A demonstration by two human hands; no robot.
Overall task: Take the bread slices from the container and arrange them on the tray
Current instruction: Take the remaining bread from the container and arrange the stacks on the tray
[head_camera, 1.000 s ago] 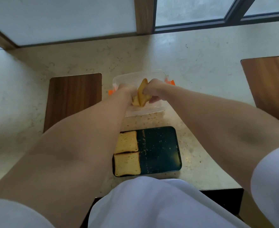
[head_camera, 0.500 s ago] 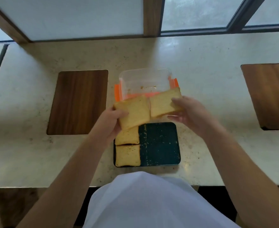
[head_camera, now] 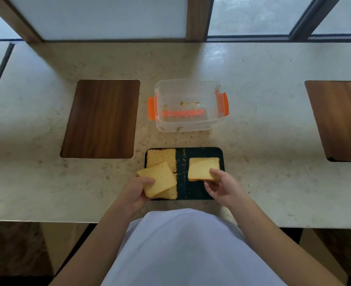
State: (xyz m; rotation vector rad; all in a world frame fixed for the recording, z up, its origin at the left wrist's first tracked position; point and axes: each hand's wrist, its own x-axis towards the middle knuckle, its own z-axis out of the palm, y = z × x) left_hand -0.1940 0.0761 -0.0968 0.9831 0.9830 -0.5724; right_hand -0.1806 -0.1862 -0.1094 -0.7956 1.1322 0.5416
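my white top (head_camera: pixel 191 248) fills the near edge. my left hand (head_camera: pixel 136 191) pinches a bread slice (head_camera: pixel 157 179) at its near left corner, thumb on top, fingers under; the slice is skewed, one corner pointing away and left, over the two slices (head_camera: pixel 162 157) lying on the left half of the dark tray (head_camera: pixel 201 151). my right hand (head_camera: pixel 222 185) is clamped on another slice (head_camera: pixel 202 168) at its near right corner; that one sits squarer, edges roughly in line with the tray, over the tray's right half, and i cannot tell if it touches. beyond, the clear container (head_camera: pixel 188 124) with orange clips holds only crumbs, long axis left to right, on the pale counter (head_camera: pixel 263 131).
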